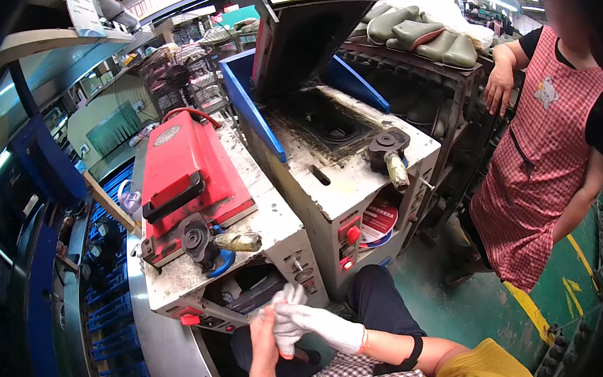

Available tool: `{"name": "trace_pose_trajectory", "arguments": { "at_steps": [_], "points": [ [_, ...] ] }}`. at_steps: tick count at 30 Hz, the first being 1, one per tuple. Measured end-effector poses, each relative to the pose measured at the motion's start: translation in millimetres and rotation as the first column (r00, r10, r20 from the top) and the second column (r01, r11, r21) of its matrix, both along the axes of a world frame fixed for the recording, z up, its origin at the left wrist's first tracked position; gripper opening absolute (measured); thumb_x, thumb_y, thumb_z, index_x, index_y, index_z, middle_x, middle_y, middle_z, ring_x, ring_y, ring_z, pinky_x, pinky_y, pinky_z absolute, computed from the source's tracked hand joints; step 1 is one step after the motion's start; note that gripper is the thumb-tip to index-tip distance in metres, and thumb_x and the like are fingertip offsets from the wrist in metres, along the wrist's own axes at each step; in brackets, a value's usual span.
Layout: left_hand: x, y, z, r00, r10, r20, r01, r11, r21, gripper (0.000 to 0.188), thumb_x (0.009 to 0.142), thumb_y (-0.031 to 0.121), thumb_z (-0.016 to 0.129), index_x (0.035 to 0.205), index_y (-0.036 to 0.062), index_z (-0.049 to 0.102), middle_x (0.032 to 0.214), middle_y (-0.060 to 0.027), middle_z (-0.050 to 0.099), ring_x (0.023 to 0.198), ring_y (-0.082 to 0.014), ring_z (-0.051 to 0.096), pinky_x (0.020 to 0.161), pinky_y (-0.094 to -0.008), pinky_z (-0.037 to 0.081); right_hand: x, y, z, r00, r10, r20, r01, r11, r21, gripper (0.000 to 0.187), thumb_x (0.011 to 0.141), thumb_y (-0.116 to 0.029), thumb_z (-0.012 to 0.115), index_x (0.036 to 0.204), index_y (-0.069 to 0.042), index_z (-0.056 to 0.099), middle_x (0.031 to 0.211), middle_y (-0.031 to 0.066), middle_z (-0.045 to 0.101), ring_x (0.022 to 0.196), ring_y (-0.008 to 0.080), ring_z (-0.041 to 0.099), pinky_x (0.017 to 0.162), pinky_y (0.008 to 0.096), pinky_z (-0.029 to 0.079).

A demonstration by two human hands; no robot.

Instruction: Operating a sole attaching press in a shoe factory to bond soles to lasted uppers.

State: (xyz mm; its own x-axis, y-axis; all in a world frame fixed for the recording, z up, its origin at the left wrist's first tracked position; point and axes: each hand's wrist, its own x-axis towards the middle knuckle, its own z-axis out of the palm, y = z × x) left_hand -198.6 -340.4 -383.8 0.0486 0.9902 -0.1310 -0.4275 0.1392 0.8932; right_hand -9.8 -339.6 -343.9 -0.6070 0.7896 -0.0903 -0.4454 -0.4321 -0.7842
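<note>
In front of the left machine, my two hands meet. My left hand is bare, its fingers closed on a loose white knit glove with an orange-edged cuff. My right hand wears a matching white glove, and its fingers press against the loose one from the right. Just beyond my hands is the left machine, with a red lid lowered and a black handle. Beside it the right machine has its lid raised over a dark recess.
Taped levers and red switches stick out from the machine fronts. Olive-green clogs or boot shapes lie on a rack at the back right. A person in a red checked apron stands at right. Blue racking lines the left.
</note>
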Motion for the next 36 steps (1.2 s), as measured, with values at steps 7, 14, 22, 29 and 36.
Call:
{"name": "trace_pose_trajectory", "arguments": {
  "at_steps": [7, 14, 22, 29, 36],
  "points": [
    [20, 4, 6, 0.913, 0.407, -0.022, -0.407, 0.909, -0.086, 0.029, 0.108, 0.022, 0.064, 0.12, -0.0038, 0.072, 0.114, -0.0112, 0.075, 0.105, -0.0208, 0.071, 0.098, -0.0353, 0.055, -6, -4, 8, 0.988, 0.149, 0.029, -0.15, 0.988, 0.048, 0.072, 0.11, -0.026, 0.058, 0.169, 0.0, 0.026, 0.169, 0.0141, 0.042, 0.154, 0.0218, 0.041, 0.127, 0.0346, 0.031],
    [16, -14, 11, 0.836, 0.432, -0.339, -0.407, 0.902, 0.144, 0.028, 0.11, 0.024, 0.064, 0.111, -0.0024, 0.075, 0.103, -0.0016, 0.072, 0.091, -0.0071, 0.062, 0.086, -0.0248, 0.049, 20, 9, 63, 0.804, -0.437, 0.403, -0.2, 0.439, 0.876, 0.077, 0.084, -0.002, 0.07, 0.158, -0.002, 0.048, 0.141, 0.0224, 0.061, 0.14, 0.0372, 0.054, 0.129, 0.0415, 0.032],
    [43, -26, 20, 0.943, 0.3, 0.145, -0.287, 0.952, -0.104, 0.043, 0.117, 0.03, 0.048, 0.131, -0.0063, 0.065, 0.124, -0.0103, 0.073, 0.11, -0.0157, 0.069, 0.1, -0.0326, 0.053, -29, 9, 49, 0.736, -0.574, 0.359, -0.122, 0.408, 0.905, 0.06, 0.092, 0.0, 0.058, 0.152, -0.005, 0.054, 0.135, 0.025, 0.063, 0.133, 0.0432, 0.057, 0.126, 0.0533, 0.034],
    [31, -35, 18, 0.927, 0.352, 0.129, -0.332, 0.931, -0.153, 0.041, 0.116, 0.032, 0.049, 0.126, -0.0027, 0.068, 0.122, -0.0094, 0.073, 0.112, -0.0181, 0.069, 0.101, -0.034, 0.053, -49, 15, 47, 0.772, -0.518, 0.368, -0.145, 0.421, 0.895, 0.061, 0.093, 0.004, 0.058, 0.154, -0.005, 0.053, 0.14, 0.022, 0.063, 0.14, 0.0384, 0.056, 0.129, 0.0495, 0.031],
    [-77, -27, 60, 0.552, 0.699, 0.454, -0.776, 0.631, -0.028, 0.042, 0.115, 0.05, 0.042, 0.095, 0.0139, 0.048, 0.111, -0.0189, 0.069, 0.101, -0.0366, 0.07, 0.089, -0.0577, 0.06, -40, -31, 55, 0.84, 0.055, 0.54, -0.535, 0.25, 0.807, 0.079, 0.097, -0.008, 0.068, 0.166, 0.0, 0.03, 0.171, 0.0289, 0.028, 0.159, 0.0454, 0.029, 0.13, 0.0474, 0.026]
  ]
}}
